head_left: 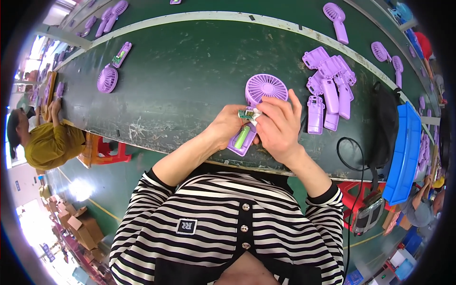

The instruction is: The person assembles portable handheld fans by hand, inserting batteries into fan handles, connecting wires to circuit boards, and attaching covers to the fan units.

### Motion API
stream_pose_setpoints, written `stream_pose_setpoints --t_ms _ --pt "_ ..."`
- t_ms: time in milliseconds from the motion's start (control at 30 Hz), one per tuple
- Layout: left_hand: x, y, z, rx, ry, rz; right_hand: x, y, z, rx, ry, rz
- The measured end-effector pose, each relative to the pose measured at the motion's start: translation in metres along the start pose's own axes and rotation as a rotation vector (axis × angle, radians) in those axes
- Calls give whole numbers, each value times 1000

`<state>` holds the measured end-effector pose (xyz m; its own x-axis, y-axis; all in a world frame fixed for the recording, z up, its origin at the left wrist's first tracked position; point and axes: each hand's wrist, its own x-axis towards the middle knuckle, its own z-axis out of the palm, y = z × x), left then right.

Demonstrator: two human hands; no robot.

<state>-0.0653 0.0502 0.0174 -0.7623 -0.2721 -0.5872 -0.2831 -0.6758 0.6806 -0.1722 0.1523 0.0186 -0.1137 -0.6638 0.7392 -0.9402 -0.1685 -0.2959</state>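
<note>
A purple handheld fan (267,87) lies at the table's near edge, its round grille pointing away from me and its handle opened. Inside the handle shell sits a green cylindrical battery (242,137). Closed around the handle's left side, my left hand (226,126) grips a small green circuit board (245,114) with a tiny digit display. My right hand (279,127) is closed too, its thumb and fingers pinching a small white piece (256,116), perhaps film or tape, against the board's right end. The right fingers partly cover the fan's neck.
Right of my hands lies a pile of purple handle covers (330,78). Another opened fan (108,79) rests at the left. Beyond the pale rail (199,16) lie more fans (336,21). A black bag (384,126), dark cable and blue tray (403,154) border the right; a co-worker (54,142) sits left.
</note>
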Motion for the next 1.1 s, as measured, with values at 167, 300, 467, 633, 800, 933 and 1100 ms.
stream_pose_setpoints --t_ms 167,300,467,633,800,933,1100 --pt "-1 5 -12 -169 17 -46 -7 -5 11 -10 44 -16" --pt "2 3 -19 -196 58 12 -19 -2 20 -6 42 -14" --pt "6 4 -17 -210 58 47 -20 4 22 -7 -16 -32" --pt "10 2 -18 -198 48 35 -19 9 22 3 -43 4" --pt "13 2 -15 -133 106 33 -10 10 14 114 -144 124" --pt "13 12 -11 -184 93 -30 1 16 0 326 -210 308" --pt "12 18 -10 -195 3 -73 9 22 -10 427 -286 451"
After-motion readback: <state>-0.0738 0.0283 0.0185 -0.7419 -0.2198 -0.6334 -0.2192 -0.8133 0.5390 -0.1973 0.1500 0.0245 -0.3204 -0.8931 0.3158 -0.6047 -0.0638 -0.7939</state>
